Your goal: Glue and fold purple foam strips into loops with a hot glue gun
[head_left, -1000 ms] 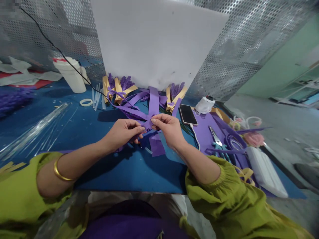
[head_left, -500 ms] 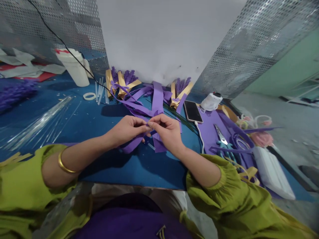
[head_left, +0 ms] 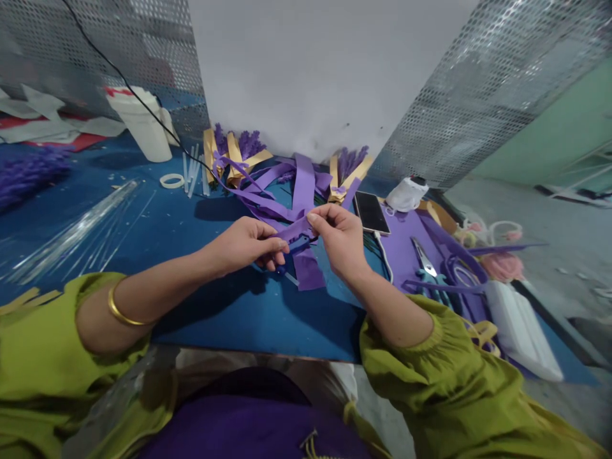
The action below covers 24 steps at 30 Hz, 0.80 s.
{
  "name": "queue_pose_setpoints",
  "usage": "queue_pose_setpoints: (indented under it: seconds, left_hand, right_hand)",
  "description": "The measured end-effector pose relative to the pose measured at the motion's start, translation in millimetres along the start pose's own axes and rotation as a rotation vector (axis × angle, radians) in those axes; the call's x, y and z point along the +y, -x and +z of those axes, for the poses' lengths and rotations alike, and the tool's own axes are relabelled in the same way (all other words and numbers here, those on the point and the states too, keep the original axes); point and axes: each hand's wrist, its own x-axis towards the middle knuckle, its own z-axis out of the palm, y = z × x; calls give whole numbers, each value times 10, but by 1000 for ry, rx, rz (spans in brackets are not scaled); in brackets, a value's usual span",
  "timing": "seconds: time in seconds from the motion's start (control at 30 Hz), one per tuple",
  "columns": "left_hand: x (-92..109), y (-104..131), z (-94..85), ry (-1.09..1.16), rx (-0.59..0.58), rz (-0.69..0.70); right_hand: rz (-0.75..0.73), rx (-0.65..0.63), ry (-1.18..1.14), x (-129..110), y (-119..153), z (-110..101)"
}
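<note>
Between my hands a short purple strip (head_left: 292,229) of ribbon or felt is stretched over the table. My left hand (head_left: 248,245) is closed, pinching its left end between thumb and fingers. At the other end my right hand (head_left: 337,239) pinches the strip with thumb and forefinger. Just below the strip lies a dark blue tool (head_left: 300,242), partly hidden, with a pale stick near it; its kind is unclear. A wide purple strip (head_left: 308,271) hangs down beneath my right hand. More purple strips (head_left: 275,207) lie tangled behind.
Small lavender bunches in tan wraps (head_left: 234,156) stand at the back. A phone (head_left: 371,213) on a white cable lies right, near scissors (head_left: 424,258). Clear sticks (head_left: 192,172), a tape ring (head_left: 172,181) and a white cup (head_left: 143,127) are left. A pale panel (head_left: 306,70) rises behind.
My hands have moved apart, the right one up and to the right. The purple strip is now stretched out between them, and the blue tool below shows more.
</note>
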Motion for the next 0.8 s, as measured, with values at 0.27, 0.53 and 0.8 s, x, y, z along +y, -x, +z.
queue_pose_setpoints:
  seconds: [0.27,0.53,0.8]
  left_hand:
    - [28,10,-1,33,15,-21]
    - [-17,-26,-44,17,51,30]
    - [13,-17,-9,29,78,22]
  right_hand:
    - [174,-153,-199,-75,23,33]
    - [126,-55,-205,-24,-53,-34]
    - [163,-105,-162,-35,20,51]
